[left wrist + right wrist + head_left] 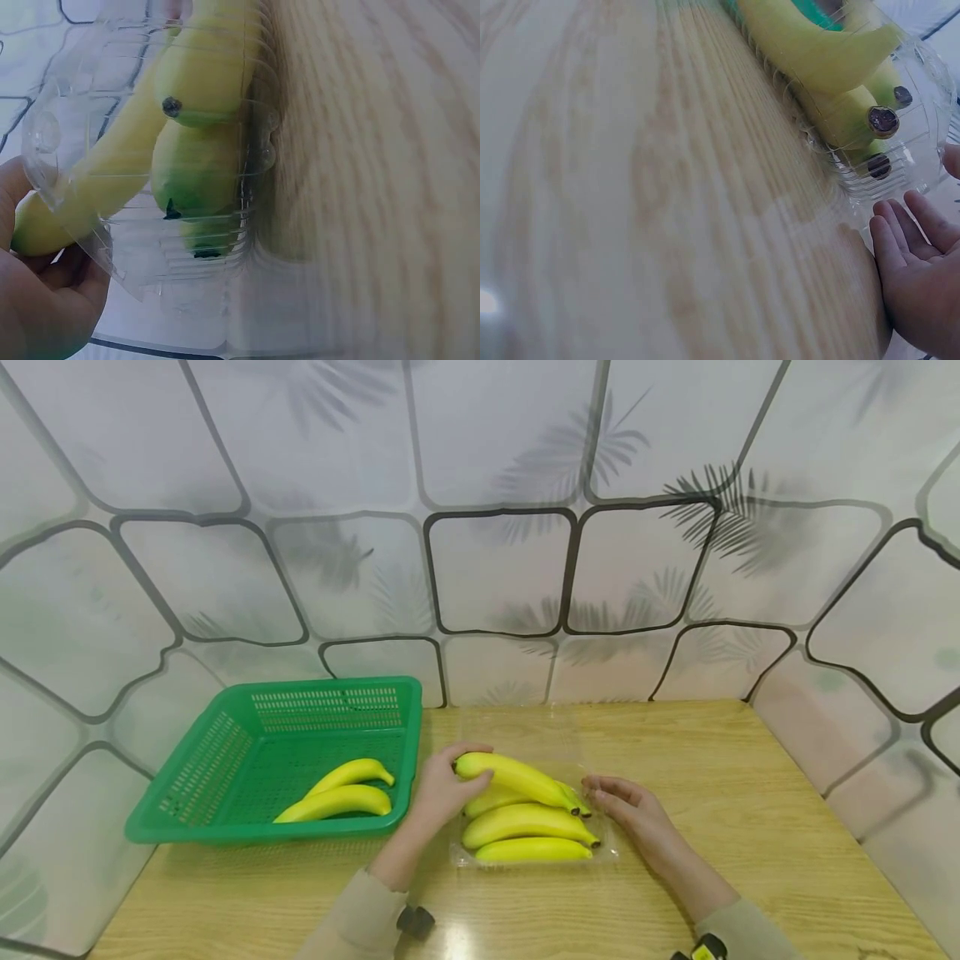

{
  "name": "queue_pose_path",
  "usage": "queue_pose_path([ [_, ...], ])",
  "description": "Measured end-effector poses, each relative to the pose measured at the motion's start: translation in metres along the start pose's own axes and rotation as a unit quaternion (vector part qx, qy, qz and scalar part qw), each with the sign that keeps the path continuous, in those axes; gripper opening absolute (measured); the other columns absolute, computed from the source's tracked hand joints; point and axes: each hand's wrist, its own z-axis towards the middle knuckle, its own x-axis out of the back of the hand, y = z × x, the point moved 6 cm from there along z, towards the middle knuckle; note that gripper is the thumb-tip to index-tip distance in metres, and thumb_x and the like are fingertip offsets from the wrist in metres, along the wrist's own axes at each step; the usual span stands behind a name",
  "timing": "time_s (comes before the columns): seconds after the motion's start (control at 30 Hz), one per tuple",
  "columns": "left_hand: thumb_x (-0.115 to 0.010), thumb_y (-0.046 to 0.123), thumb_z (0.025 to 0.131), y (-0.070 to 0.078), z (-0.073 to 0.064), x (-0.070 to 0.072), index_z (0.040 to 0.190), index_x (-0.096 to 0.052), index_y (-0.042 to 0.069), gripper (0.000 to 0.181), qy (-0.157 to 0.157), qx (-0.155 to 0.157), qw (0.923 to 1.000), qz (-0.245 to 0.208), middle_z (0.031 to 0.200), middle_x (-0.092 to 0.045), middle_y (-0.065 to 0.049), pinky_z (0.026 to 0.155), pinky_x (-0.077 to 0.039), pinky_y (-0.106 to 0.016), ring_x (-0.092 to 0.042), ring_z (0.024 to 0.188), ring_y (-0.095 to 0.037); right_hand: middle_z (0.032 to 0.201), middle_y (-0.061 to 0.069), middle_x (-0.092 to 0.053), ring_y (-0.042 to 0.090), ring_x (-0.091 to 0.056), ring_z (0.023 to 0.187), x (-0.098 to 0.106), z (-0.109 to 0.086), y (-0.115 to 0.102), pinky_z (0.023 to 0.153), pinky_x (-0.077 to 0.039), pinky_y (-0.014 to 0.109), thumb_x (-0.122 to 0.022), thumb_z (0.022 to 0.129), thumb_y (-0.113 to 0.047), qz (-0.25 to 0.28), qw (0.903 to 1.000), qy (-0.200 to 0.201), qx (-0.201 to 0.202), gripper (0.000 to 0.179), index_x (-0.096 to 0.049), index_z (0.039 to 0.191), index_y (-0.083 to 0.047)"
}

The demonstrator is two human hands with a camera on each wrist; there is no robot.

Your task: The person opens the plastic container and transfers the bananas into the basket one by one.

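In the head view a clear plastic clamshell box (pixel 611 854) holds several yellow bananas. My left hand (pixel 442 785) pinches the blunt left end of the topmost banana (pixel 517 774), which slants across the others with its stem end to the right. The left wrist view has this banana (pixel 120 157) tilted up over the box wall, its greenish tip between thumb and fingers. At the box's right side is my right hand (pixel 637 818), fingers loosely extended with the tips right at the plastic. From the right wrist, that hand (pixel 922 277) appears palm up beside the box corner.
A green plastic basket (pixel 273 833) stands to the left on the wooden table (pixel 697 752), with two bananas (pixel 337 802) inside. The box's transparent lid (pixel 517 731) lies folded back behind it. A patterned backdrop (pixel 495 577) rises along the table's back and sides.
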Motion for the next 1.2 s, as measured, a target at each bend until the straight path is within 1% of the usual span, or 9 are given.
queue_pose_path([
  [0.1,-0.081,0.006,0.089,0.004,-0.001,0.001,0.119,-0.079,0.005,0.031,0.001,0.002,1.0000,0.005,0.124,-0.076,-0.018,0.073,-0.056,-0.019,-0.068,0.094,-0.019,0.156,0.029,-0.052,-0.010,-0.063,0.116,0.000,0.000,0.000,0.101,-0.049,0.007,-0.060,0.109,-0.023,-0.002,1.0000,0.003,-0.002,0.055,-0.049,0.152,0.011],
  [0.17,-0.081,0.006,0.088,0.006,-0.002,0.001,0.119,-0.079,0.005,0.031,0.002,0.002,1.0000,0.008,0.123,-0.077,-0.017,0.069,-0.054,-0.018,-0.065,0.088,-0.016,0.156,0.029,-0.052,-0.010,-0.063,0.117,0.000,0.000,0.000,0.101,-0.049,0.007,-0.060,0.109,-0.023,-0.002,1.0000,0.003,-0.003,0.055,-0.048,0.152,0.010],
  [0.33,-0.082,0.006,0.087,0.013,-0.004,0.004,0.118,-0.079,0.006,0.031,0.013,-0.006,0.9998,0.010,0.121,-0.078,-0.017,0.067,-0.054,-0.017,-0.063,0.083,-0.013,0.157,0.029,-0.051,-0.011,-0.063,0.117,0.000,0.000,-0.001,0.101,-0.049,0.007,-0.059,0.110,-0.024,0.001,1.0000,-0.002,-0.005,0.056,-0.047,0.153,0.010],
  [0.47,-0.083,0.006,0.087,0.019,-0.005,0.007,0.117,-0.080,0.007,0.030,0.024,-0.014,0.9996,0.007,0.122,-0.078,-0.016,0.073,-0.057,-0.019,-0.069,0.093,-0.019,0.158,0.028,-0.051,-0.010,-0.062,0.118,0.000,-0.001,-0.001,0.101,-0.049,0.007,-0.059,0.110,-0.024,0.001,1.0000,-0.003,-0.004,0.055,-0.048,0.153,0.009],
  [0.63,-0.082,0.004,0.087,0.027,-0.007,0.011,0.116,-0.080,0.006,0.029,0.027,-0.024,0.9993,-0.013,0.120,-0.079,-0.016,0.075,-0.059,-0.023,-0.072,0.097,-0.024,0.156,0.027,-0.053,-0.009,-0.063,0.118,0.000,-0.001,-0.001,0.101,-0.050,0.008,-0.060,0.110,-0.024,0.005,1.0000,0.000,-0.005,0.055,-0.049,0.152,0.009],
  [0.77,-0.082,0.003,0.087,0.035,-0.010,0.014,0.116,-0.080,0.007,0.029,0.025,-0.023,0.9990,-0.030,0.120,-0.079,-0.016,0.075,-0.059,-0.022,-0.071,0.095,-0.021,0.155,0.027,-0.055,-0.008,-0.064,0.117,0.000,-0.002,-0.001,0.101,-0.051,0.008,-0.061,0.109,-0.022,0.009,0.9999,0.006,-0.005,0.054,-0.050,0.151,0.009],
  [0.97,-0.083,0.003,0.087,0.042,-0.011,0.020,0.116,-0.081,0.009,0.030,0.030,-0.028,0.9986,-0.035,0.120,-0.079,-0.014,0.074,-0.058,-0.019,-0.069,0.095,-0.016,0.155,0.027,-0.054,-0.008,-0.064,0.117,0.000,-0.002,-0.001,0.101,-0.051,0.008,-0.061,0.109,-0.023,0.013,0.9999,0.005,-0.006,0.055,-0.049,0.151,0.010],
  [1.03,-0.083,0.003,0.086,0.043,-0.012,0.023,0.116,-0.081,0.009,0.030,0.032,-0.032,0.9982,-0.039,0.120,-0.079,-0.014,0.075,-0.058,-0.019,-0.069,0.096,-0.016,0.156,0.027,-0.054,-0.008,-0.064,0.117,0.000,-0.002,-0.001,0.101,-0.051,0.008,-0.061,0.109,-0.022,0.015,0.9999,0.004,-0.006,0.055,-0.049,0.151,0.010],
  [1.2,-0.082,0.001,0.087,0.047,-0.012,0.031,0.117,-0.080,0.006,0.030,0.033,-0.040,0.9970,-0.057,0.121,-0.078,-0.017,0.076,-0.059,-0.019,-0.070,0.098,-0.018,0.156,0.029,-0.053,-0.007,-0.065,0.117,-0.001,-0.001,-0.001,0.101,-0.051,0.008,-0.060,0.109,-0.021,0.017,0.9999,0.002,-0.001,0.055,-0.048,0.151,0.012],
])
